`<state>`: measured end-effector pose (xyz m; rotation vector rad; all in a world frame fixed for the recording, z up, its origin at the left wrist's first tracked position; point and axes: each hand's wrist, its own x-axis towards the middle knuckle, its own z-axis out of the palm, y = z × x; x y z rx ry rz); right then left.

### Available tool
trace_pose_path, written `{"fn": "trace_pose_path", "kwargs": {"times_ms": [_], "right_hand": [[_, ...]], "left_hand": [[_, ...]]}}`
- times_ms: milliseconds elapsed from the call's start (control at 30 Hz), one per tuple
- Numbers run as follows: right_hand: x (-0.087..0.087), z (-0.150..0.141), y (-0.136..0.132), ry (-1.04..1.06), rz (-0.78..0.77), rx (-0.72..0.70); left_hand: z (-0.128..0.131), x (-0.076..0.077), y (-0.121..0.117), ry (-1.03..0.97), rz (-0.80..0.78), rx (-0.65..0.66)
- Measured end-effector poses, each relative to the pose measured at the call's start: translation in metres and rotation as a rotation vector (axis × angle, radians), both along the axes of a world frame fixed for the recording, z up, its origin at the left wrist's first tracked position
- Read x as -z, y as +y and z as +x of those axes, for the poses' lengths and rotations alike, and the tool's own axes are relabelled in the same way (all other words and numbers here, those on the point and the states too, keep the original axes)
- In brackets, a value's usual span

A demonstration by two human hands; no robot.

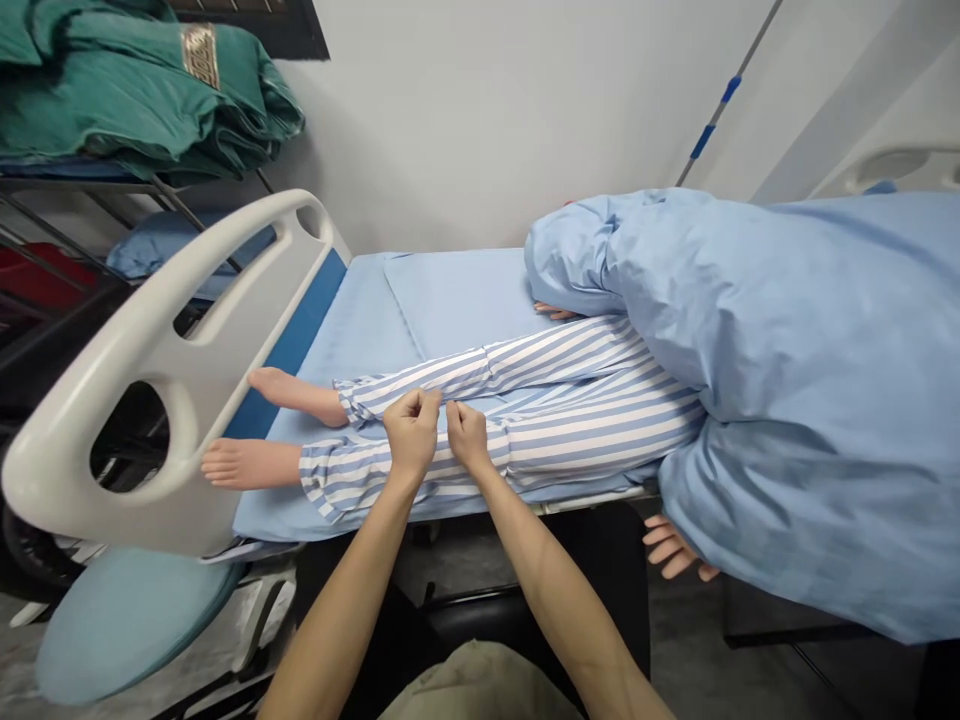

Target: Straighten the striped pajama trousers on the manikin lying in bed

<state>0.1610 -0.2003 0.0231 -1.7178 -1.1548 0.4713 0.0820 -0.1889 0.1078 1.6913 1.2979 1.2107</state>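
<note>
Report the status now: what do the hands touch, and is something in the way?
Left hand, right hand: fingertips on striped pajama trousers of a mannequin. Blue cover over its upper body, away from the hands. White footboard beyond the feet.

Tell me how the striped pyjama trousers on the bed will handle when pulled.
The striped pyjama trousers look thin and floppy: they crease near the cuffs. Pinched by the left hand and right hand, they will probably bunch rather than hold shape. With legs inside, they likely drag on the blue bedsheet.
</note>
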Motion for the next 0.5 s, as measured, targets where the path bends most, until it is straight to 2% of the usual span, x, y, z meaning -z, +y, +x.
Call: {"fn": "trace_pose_path", "kwargs": {"times_ms": [67,133,233,300,367,500], "right_hand": [[0.001,0.001,0.0,0.058,0.031,0.03],[0.002,0.001,-0.001,0.102,0.049,0.038],[0.004,0.001,-0.002,0.146,0.048,0.049],[0.004,0.0,-0.003,0.165,0.046,0.07],[0.004,0.0,-0.003,0.175,0.052,0.082],[0.002,0.002,-0.002,0.177,0.037,0.065]], "left_hand": [[0.006,0.008,-0.001,-0.022,-0.005,-0.018],[0.01,0.028,0.001,-0.007,-0.046,-0.031],[0.014,0.064,0.005,0.145,-0.131,-0.028],[0.015,0.08,0.007,0.276,-0.153,-0.035],[0.014,0.086,0.008,0.355,-0.152,-0.039],[0.014,0.082,0.009,0.386,-0.167,-0.022]]}}
